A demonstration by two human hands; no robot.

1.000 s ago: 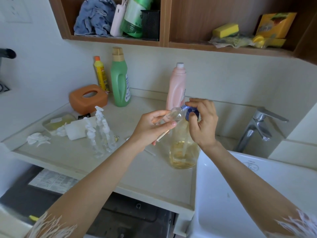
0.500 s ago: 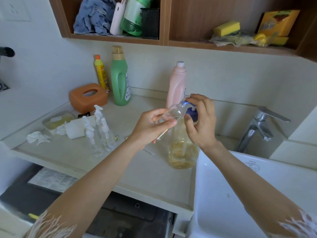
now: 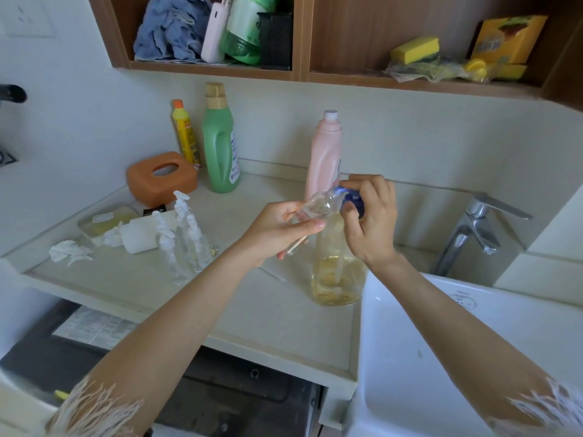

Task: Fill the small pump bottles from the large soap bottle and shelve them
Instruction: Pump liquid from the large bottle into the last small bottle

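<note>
From the head camera, the left hand [image 3: 277, 230] holds a small clear plastic bottle [image 3: 318, 207] tilted on its side above the pale countertop [image 3: 268, 313], fingers curled under it and thumb on top, with the bottle's open neck pointing right towards the blue pump head [image 3: 353, 200] of the large clear soap bottle [image 3: 336, 272]. A thin pale tube [image 3: 296, 246] sticks out below the left hand's fingers. The right hand [image 3: 370, 222] grips the blue pump head, fingers curled over its top and thumb at its front. The large soap bottle stands upright on the countertop just beside the white sink basin [image 3: 441, 357], with yellowish liquid filling only its lower part.

To the left, a cluster of small clear pump bottles with white pump tops [image 3: 184, 238] stands upright on the countertop, well apart from the hands. Near them lie a white roll of tissue [image 3: 138, 236], a crumpled white tissue [image 3: 69, 252] and a shallow clear dish [image 3: 104, 220]. An orange rounded tissue box [image 3: 162, 178] sits behind, with a slim yellow bottle [image 3: 185, 134] and a tall green bottle [image 3: 220, 143] against the wall. A pink bottle with a white cap [image 3: 325, 152] stands behind the hands. A chrome tap [image 3: 473, 228] rises behind the basin.

Above, a wooden shelf [image 3: 303, 74] holds a blue cloth [image 3: 172, 29], a green container [image 3: 244, 29], a black mesh holder [image 3: 275, 39], and, in the right compartment, a yellow sponge [image 3: 415, 49] and a yellow packet [image 3: 508, 36].
</note>
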